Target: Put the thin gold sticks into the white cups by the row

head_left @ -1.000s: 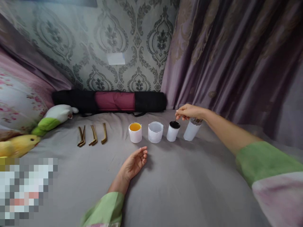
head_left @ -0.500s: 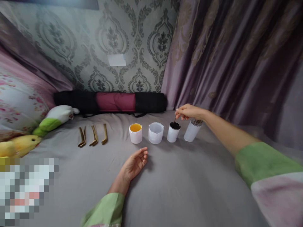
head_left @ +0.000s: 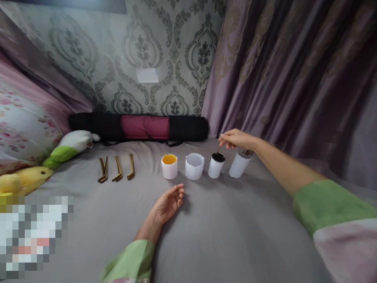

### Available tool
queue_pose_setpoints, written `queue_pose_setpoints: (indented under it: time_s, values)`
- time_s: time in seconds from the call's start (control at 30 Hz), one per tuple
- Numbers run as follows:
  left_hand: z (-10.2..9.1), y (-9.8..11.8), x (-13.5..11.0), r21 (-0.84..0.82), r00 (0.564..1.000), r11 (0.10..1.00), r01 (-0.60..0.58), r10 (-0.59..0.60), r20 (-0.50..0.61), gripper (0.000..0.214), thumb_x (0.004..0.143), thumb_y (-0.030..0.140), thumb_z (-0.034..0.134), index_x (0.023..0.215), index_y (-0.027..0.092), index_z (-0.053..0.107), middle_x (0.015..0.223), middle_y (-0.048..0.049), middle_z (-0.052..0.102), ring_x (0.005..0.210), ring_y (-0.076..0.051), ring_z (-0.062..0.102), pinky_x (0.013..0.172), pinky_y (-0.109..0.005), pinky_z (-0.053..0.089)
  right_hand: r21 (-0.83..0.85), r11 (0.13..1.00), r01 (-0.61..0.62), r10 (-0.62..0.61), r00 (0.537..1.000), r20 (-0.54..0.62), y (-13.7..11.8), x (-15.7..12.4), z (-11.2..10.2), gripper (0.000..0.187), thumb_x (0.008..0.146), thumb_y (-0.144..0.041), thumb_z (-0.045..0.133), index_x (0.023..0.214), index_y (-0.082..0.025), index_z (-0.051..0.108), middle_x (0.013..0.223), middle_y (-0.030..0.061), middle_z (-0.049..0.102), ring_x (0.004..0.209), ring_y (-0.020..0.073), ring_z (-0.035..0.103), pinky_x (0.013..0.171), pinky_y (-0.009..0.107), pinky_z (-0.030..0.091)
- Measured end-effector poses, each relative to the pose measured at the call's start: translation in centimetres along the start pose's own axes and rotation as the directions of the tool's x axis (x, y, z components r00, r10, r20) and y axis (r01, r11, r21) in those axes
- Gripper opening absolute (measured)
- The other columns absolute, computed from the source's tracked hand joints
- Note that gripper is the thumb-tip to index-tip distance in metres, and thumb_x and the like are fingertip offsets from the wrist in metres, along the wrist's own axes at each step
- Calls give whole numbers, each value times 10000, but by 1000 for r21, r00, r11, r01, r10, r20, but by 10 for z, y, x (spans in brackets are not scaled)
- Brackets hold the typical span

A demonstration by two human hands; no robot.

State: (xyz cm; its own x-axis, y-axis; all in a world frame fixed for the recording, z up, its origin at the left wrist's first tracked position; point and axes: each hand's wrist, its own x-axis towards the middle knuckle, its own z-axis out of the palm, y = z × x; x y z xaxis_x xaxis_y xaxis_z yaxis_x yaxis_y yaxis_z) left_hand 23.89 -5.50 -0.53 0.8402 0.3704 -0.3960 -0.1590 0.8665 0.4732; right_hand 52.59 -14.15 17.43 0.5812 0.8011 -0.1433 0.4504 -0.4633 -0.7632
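Note:
My right hand (head_left: 232, 138) pinches the top of a thin brown stick (head_left: 218, 149). The stick's lower end goes down into a white cup with a dark inside (head_left: 215, 170), so its tip is hidden. Just right of that cup, a tilted white container (head_left: 238, 167) holds several thin sticks, partly behind my right wrist. My left hand (head_left: 169, 204) rests on the grey sheet, palm turned inward, fingers loosely bent and holding nothing. Beyond its fingertips stand a white cup with a yellow inside (head_left: 169, 170) and a wider all-white cup (head_left: 194, 172).
Bent bronze-coloured tubes (head_left: 118, 169) lie in small groups on the grey sheet (head_left: 206, 236) at left. A black and maroon roll (head_left: 144, 126) runs along the wall. Plush toys (head_left: 25, 179) and a floral pillow (head_left: 26, 125) are at far left; a purple curtain (head_left: 279, 78) hangs at right.
The view has shifted very slightly. My right hand stays above the dark cup, with a little more of the stick showing. My left hand has not moved.

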Motion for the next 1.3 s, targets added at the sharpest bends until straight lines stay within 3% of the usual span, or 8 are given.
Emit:
queue_pose_setpoints:
  time_s: [0.3, 0.53, 0.67, 0.9, 1.3]
  values:
    - [-1, -1, 0, -4, 1000, 1000, 1, -1, 14, 161, 820, 147, 513, 949, 86, 588, 763, -52, 579, 611, -76, 548, 536, -180, 452, 29, 999, 34, -33, 999, -42, -5, -5, -6, 200, 859, -282, 488, 837, -120, 603, 870, 100, 672, 482, 40, 510, 386, 143, 355]
    - [-1, 0, -1, -4, 1000, 1000, -3, 3, 23, 161, 817, 152, 521, 949, 89, 588, 765, -53, 583, 617, -76, 553, 540, -177, 453, 225, 967, 117, -64, 971, -229, -13, -13, -18, 158, 850, -210, 499, 787, -108, 602, 755, 76, 655, 453, 44, 500, 356, 140, 332]
    - [-1, 0, -1, -4, 1000, 1000, -3, 3, 23, 156, 818, 149, 518, 940, 88, 593, 765, -57, 586, 614, -78, 552, 536, -179, 453, 325, 937, 132, -23, 947, -319, -13, -24, -27, 169, 858, -211, 492, 772, -112, 598, 704, 58, 630, 449, 43, 493, 354, 135, 318]
    - [-3, -1, 0, -12, 999, 1000, -6, 7, 36, 164, 814, 150, 524, 947, 87, 594, 775, -58, 587, 627, -81, 554, 547, -181, 456, 391, 901, 187, -6, 908, -419, -9, -46, -40, 185, 872, -217, 469, 764, -103, 567, 654, 32, 563, 445, 37, 478, 390, 146, 334]
    - [-3, -1, 1, -14, 1000, 1000, -7, 8, 25, 152, 818, 139, 513, 939, 92, 593, 766, -59, 595, 620, -85, 562, 537, -182, 458, 526, 811, 255, 51, 866, -498, 11, -79, -40, 207, 865, -251, 461, 705, -138, 531, 590, -6, 474, 434, 46, 434, 376, 161, 307]
